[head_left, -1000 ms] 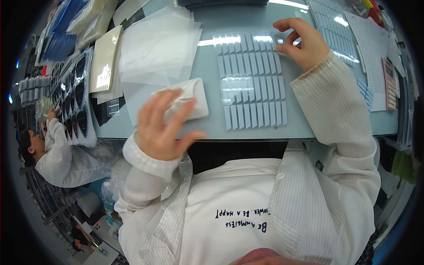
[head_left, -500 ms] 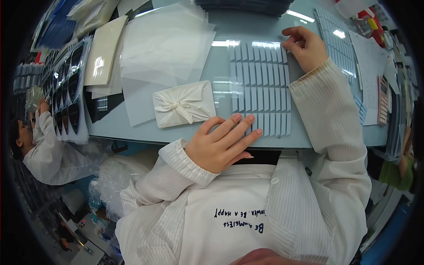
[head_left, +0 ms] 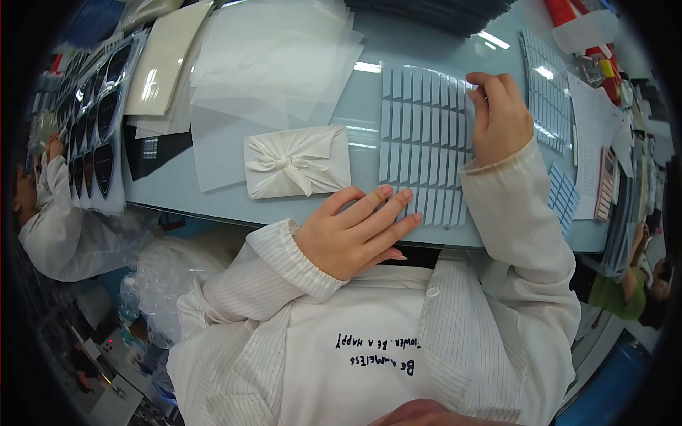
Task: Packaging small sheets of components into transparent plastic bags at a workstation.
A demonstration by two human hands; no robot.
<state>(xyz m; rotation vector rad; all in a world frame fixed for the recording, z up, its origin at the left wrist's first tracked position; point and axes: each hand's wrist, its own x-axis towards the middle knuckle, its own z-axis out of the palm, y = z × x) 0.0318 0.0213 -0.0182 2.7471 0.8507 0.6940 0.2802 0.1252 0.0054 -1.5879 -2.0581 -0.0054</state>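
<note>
A pale blue-green glassy tabletop [head_left: 288,211] spans the middle of the frame, streaked with reflected light. At the left edge a co-worker [head_left: 57,234] in white sits, and at the right edge there's someone in a green top [head_left: 629,295].

Right of centre lies the sheet of slim grey-blue strips [head_left: 426,135], set in neat rows, and both hands are at it. The left hand [head_left: 357,231], palm down, reaches over its lower-left corner, fingers loosely spread, the tips over the strips and the thumb just off the table edge. The right hand [head_left: 497,117] is at the sheet's upper-right edge, fingers curled, index and thumb close together; I can't tell whether they pinch the edge or only touch it.

Just left of the sheet, near the left hand, sits a flat packet in knotted white cloth [head_left: 295,167]. Above it, translucent sheets [head_left: 273,64] overlap in a loose fan, with a cream folder [head_left: 167,60] beside them at upper left. A dark stack [head_left: 447,14] fills the top edge, and a second strip sheet [head_left: 545,89] lies at upper right.
</note>
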